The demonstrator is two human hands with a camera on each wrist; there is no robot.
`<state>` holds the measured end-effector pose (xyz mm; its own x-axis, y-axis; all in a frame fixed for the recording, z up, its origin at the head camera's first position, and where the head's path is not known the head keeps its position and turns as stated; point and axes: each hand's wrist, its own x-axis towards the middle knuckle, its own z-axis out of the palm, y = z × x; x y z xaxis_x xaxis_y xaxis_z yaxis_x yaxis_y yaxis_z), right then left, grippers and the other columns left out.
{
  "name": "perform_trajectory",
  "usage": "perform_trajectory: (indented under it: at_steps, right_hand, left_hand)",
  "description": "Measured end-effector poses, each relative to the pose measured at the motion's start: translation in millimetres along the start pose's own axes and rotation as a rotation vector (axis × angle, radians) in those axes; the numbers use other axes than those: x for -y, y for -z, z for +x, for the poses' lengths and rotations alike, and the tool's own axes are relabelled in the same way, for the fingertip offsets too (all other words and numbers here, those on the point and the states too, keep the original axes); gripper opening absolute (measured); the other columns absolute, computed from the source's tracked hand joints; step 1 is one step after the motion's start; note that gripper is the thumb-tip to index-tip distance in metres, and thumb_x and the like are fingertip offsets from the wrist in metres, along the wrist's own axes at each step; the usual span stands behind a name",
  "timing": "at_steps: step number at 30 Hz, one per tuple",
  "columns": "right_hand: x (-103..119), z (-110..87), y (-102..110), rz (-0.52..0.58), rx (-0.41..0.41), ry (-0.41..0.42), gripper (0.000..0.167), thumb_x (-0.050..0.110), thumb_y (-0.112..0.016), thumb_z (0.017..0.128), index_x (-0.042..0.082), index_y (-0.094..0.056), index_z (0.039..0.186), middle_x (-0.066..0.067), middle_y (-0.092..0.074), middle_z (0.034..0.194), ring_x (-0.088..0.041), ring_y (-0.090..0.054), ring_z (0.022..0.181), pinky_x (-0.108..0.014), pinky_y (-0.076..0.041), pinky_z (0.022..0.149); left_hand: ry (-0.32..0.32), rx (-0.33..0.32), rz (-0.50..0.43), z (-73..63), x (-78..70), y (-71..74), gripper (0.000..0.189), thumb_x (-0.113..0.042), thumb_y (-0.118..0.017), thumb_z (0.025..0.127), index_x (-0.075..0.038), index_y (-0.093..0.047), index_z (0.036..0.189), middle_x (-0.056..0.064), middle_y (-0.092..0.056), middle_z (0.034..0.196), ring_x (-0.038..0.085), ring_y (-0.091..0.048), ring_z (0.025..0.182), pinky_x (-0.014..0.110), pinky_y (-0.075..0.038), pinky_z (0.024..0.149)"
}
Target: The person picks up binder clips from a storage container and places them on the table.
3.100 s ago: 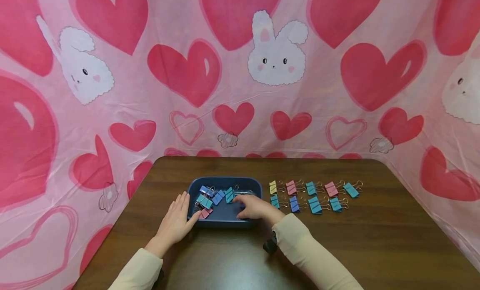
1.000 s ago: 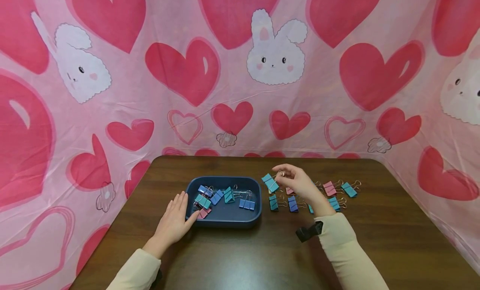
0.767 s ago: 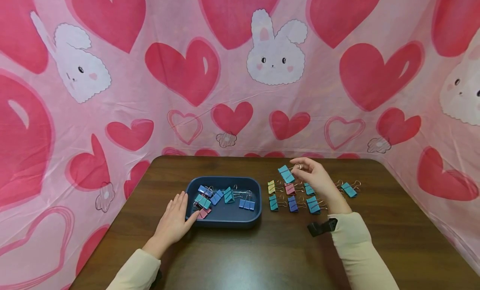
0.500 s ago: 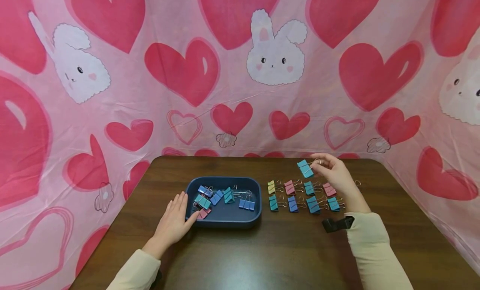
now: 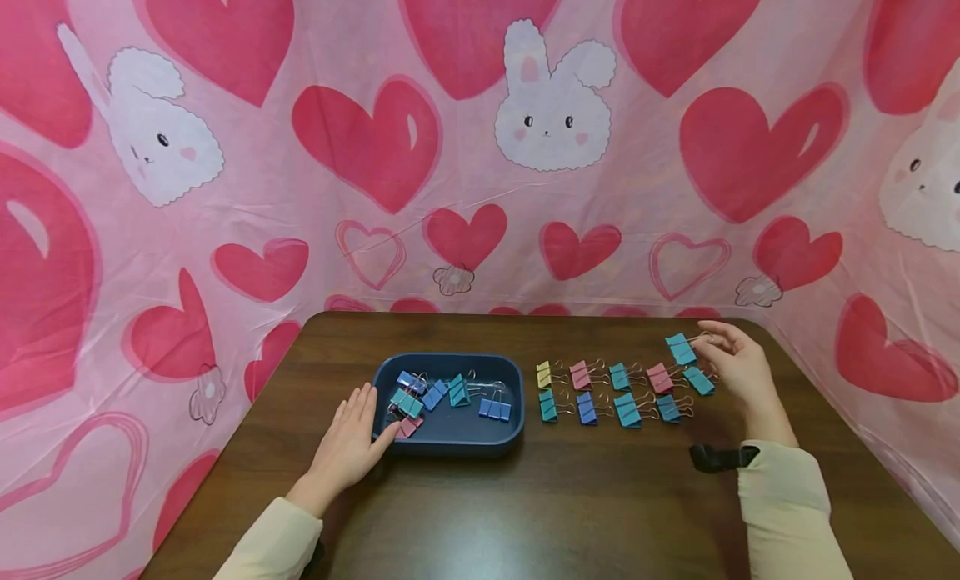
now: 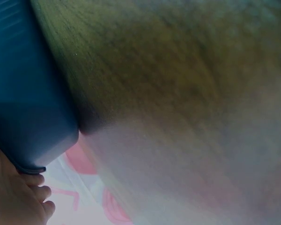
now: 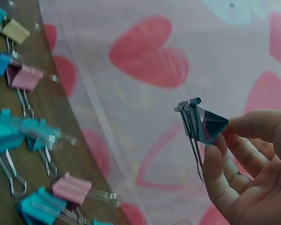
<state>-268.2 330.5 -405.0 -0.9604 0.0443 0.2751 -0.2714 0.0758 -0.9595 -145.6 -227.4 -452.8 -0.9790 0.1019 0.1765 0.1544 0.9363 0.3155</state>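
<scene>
A light-blue binder clip (image 5: 681, 349) hangs in the air over the right end of the clip rows, pinched between the thumb and fingers of my right hand (image 5: 738, 372). The right wrist view shows the same binder clip (image 7: 206, 125) at the fingertips, its wire handles visible. My left hand (image 5: 347, 442) lies with straight fingers along the left rim of a dark blue tray (image 5: 465, 443), thumb over the near left corner. Inside the tray sit several binder clips, blue, teal and pink, such as a blue clip (image 5: 495, 409) at its right.
Right of the tray, binder clips lie on the brown table (image 5: 465, 513) in two rows, among them a yellow clip (image 5: 543, 374), a pink clip (image 5: 661, 377) and a teal clip (image 5: 701, 381) at the far right. A pink cloth (image 5: 465, 172) with hearts surrounds the table.
My right hand has brought the light-blue binder clip out of the tray and across to the right, over the rows. The left hand stays at the tray's rim.
</scene>
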Motion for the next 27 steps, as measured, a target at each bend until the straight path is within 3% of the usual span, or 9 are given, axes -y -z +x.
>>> perform_trajectory:
  at_steps: [4, 5, 9, 16, 23, 27]
  right_hand:
    - [-25, 2.3, 22, 0.015, -0.073, -0.040, 0.028, 0.011, -0.066, 0.086, 0.019, -0.063, 0.113, 0.007, -0.068, 0.085, -0.006, -0.062, 0.071, -0.021, -0.051, 0.058]
    - [-21, -2.1, 22, -0.034, -0.099, -0.067, 0.027, 0.014, -0.066, 0.086, 0.022, -0.062, 0.111, 0.010, -0.068, 0.084, -0.004, -0.061, 0.071, -0.020, -0.051, 0.059]
    - [-30, -9.3, 30, 0.028, -0.137, -0.112, 0.023, 0.012, -0.066, 0.086, 0.021, -0.063, 0.106, 0.010, -0.067, 0.080, -0.004, -0.061, 0.071, -0.019, -0.050, 0.059]
    - [-82, -9.9, 50, 0.082, -0.203, -0.150, 0.027, 0.017, -0.071, 0.082, 0.014, -0.063, 0.108, 0.012, -0.067, 0.077, -0.001, -0.062, 0.069, -0.017, -0.051, 0.056]
    - [-56, -35.8, 33, 0.041, -0.173, -0.223, 0.017, 0.002, -0.060, 0.086, 0.013, -0.056, 0.098, 0.014, -0.063, 0.071, 0.001, -0.060, 0.063, -0.018, -0.050, 0.054]
    - [-50, -44.2, 26, -0.136, -0.147, -0.283, 0.027, 0.002, -0.053, 0.090, -0.008, -0.047, 0.115, 0.020, -0.059, 0.070, 0.004, -0.056, 0.064, -0.018, -0.050, 0.056]
  left_hand:
    - [0.001, -0.001, 0.003, 0.1, -0.5, 0.3, 0.079, -0.047, -0.052, 0.089, 0.007, -0.027, 0.140, 0.025, -0.023, 0.146, 0.041, -0.019, 0.133, 0.054, -0.015, 0.106]
    - [0.001, -0.002, 0.004, 0.2, -0.6, 0.4, 0.079, -0.047, -0.052, 0.089, 0.007, -0.027, 0.140, 0.025, -0.023, 0.145, 0.042, -0.019, 0.133, 0.054, -0.015, 0.106]
    - [0.003, 0.000, 0.005, 0.1, -1.0, 0.7, 0.079, -0.047, -0.052, 0.089, 0.007, -0.027, 0.140, 0.025, -0.023, 0.145, 0.041, -0.019, 0.133, 0.054, -0.015, 0.106]
    - [0.011, 0.011, -0.002, 0.0, -1.5, 1.0, 0.079, -0.047, -0.052, 0.089, 0.007, -0.026, 0.141, 0.025, -0.023, 0.146, 0.041, -0.017, 0.133, 0.054, -0.014, 0.106]
    - [0.015, 0.014, -0.007, 0.1, -1.6, 1.0, 0.079, -0.048, -0.051, 0.089, 0.006, -0.026, 0.141, 0.024, -0.022, 0.146, 0.041, -0.018, 0.133, 0.054, -0.014, 0.106]
    - [0.017, 0.013, -0.013, -0.1, -1.7, 1.8, 0.079, -0.048, -0.051, 0.089, 0.006, -0.026, 0.141, 0.024, -0.022, 0.146, 0.041, -0.017, 0.134, 0.054, -0.014, 0.106]
